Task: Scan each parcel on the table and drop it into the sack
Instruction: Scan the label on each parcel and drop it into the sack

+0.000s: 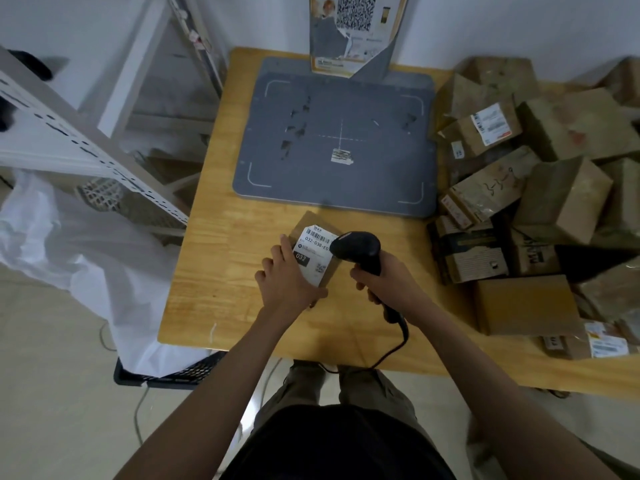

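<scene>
Right hand (pixel 375 277) around curved black scanner (pixel 358 249), left hand (pixel 287 277) gripping flat cardboard parcel (pixel 313 252) (white-labelled)

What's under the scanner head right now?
The scanner head sits over the label on the small parcel held by the left hand; the label's right edge is covered.

My one camera sits on my head, looking forward and steeply down past my chest over the wooden table (pixel 221 271). It is wide-angle, bending the edges. My forearms reach up from the bottom edge; the wall (pixel 519 26) closes the top, floor (pixel 52 393) showing lower left.
</scene>
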`<act>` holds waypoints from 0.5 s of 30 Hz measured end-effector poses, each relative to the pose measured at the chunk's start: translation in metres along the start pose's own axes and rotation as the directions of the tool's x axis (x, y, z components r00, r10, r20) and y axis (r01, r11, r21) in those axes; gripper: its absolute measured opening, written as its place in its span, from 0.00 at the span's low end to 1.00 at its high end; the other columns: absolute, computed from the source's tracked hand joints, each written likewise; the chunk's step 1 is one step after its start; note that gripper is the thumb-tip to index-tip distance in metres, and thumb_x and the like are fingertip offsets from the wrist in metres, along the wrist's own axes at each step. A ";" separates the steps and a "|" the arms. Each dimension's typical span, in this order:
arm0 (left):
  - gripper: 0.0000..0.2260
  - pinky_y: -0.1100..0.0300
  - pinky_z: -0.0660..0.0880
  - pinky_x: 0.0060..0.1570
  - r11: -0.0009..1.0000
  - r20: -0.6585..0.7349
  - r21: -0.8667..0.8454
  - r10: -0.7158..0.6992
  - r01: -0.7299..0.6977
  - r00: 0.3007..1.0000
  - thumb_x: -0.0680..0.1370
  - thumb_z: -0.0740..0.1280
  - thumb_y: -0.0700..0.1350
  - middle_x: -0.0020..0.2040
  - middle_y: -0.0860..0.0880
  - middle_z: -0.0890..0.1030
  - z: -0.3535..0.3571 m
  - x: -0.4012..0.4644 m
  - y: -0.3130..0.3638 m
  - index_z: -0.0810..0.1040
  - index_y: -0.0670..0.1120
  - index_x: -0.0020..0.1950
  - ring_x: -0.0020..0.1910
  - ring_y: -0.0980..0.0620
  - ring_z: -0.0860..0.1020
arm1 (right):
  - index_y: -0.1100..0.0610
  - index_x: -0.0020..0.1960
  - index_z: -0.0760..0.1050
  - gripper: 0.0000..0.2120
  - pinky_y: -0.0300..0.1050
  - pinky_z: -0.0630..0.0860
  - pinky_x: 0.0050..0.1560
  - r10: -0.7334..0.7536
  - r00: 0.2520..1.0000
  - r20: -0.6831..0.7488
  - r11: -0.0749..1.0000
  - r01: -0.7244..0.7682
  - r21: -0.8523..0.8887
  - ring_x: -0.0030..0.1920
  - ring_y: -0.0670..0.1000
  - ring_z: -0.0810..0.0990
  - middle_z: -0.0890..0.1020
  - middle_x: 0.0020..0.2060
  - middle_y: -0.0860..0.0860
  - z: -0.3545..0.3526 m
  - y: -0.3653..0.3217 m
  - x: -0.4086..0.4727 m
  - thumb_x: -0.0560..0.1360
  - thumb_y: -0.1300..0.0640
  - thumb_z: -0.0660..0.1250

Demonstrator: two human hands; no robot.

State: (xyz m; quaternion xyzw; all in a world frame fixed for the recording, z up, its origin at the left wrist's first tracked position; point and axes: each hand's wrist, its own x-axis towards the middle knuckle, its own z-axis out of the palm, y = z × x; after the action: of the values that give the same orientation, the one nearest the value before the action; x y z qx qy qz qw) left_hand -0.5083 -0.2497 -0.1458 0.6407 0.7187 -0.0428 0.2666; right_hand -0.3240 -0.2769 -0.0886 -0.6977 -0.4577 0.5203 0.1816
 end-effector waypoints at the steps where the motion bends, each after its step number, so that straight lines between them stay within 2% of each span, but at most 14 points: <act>1: 0.62 0.44 0.66 0.64 1.000 -0.002 0.019 0.016 -0.016 1.000 0.59 0.79 0.64 0.71 0.46 0.64 -0.002 0.000 -0.002 0.44 0.45 0.79 0.68 0.42 0.66 | 0.54 0.54 0.75 0.06 0.37 0.75 0.30 -0.020 1.000 0.010 0.998 0.021 -0.051 0.31 0.47 0.77 0.83 0.40 0.52 0.001 -0.002 0.000 0.78 0.59 0.68; 3: 0.62 0.44 0.65 0.65 0.997 -0.001 0.044 0.060 -0.060 0.998 0.59 0.79 0.63 0.70 0.47 0.64 -0.006 0.000 -0.009 0.45 0.45 0.79 0.68 0.42 0.66 | 0.51 0.54 0.73 0.08 0.36 0.75 0.32 -0.066 0.998 0.012 0.983 0.067 -0.169 0.34 0.46 0.79 0.82 0.40 0.49 0.003 -0.006 0.001 0.78 0.60 0.68; 5: 0.62 0.44 0.64 0.67 0.991 0.004 0.074 0.111 -0.111 0.994 0.58 0.80 0.62 0.70 0.47 0.64 -0.010 -0.001 -0.017 0.45 0.46 0.79 0.68 0.43 0.67 | 0.50 0.58 0.73 0.12 0.40 0.78 0.38 -0.126 0.992 -0.005 0.938 0.117 -0.326 0.40 0.47 0.80 0.81 0.44 0.47 0.004 -0.009 0.002 0.77 0.61 0.69; 10: 0.61 0.40 0.55 0.74 0.951 0.058 0.182 0.245 -0.251 0.968 0.58 0.81 0.60 0.72 0.48 0.64 -0.027 0.000 -0.038 0.47 0.48 0.79 0.71 0.42 0.65 | 0.50 0.66 0.70 0.18 0.45 0.79 0.45 -0.254 0.966 0.049 0.694 0.217 -0.687 0.46 0.50 0.80 0.80 0.51 0.48 0.007 -0.018 -0.001 0.78 0.59 0.68; 12: 0.61 0.39 0.52 0.75 0.921 0.090 0.247 0.288 -0.301 0.953 0.58 0.81 0.60 0.72 0.48 0.63 -0.036 0.001 -0.046 0.47 0.48 0.79 0.72 0.43 0.63 | 0.50 0.66 0.68 0.18 0.48 0.80 0.47 -0.298 0.950 0.092 0.605 0.263 -0.752 0.48 0.51 0.80 0.80 0.52 0.49 0.007 -0.022 -0.002 0.78 0.59 0.68; 15: 0.60 0.38 0.50 0.75 0.884 0.121 0.314 0.325 -0.346 0.938 0.58 0.81 0.60 0.72 0.50 0.63 -0.047 0.002 -0.054 0.48 0.48 0.79 0.72 0.44 0.63 | 0.49 0.67 0.68 0.19 0.47 0.79 0.49 -0.335 0.932 0.137 0.528 0.307 -0.792 0.48 0.50 0.80 0.79 0.51 0.48 0.005 -0.025 -0.003 0.78 0.60 0.67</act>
State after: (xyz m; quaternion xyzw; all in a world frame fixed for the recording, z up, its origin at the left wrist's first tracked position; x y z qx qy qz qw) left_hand -0.5748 -0.2381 -0.1217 0.7891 0.5705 -0.1365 0.1821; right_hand -0.3401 -0.2681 -0.0709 -0.6157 -0.7592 0.2045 -0.0522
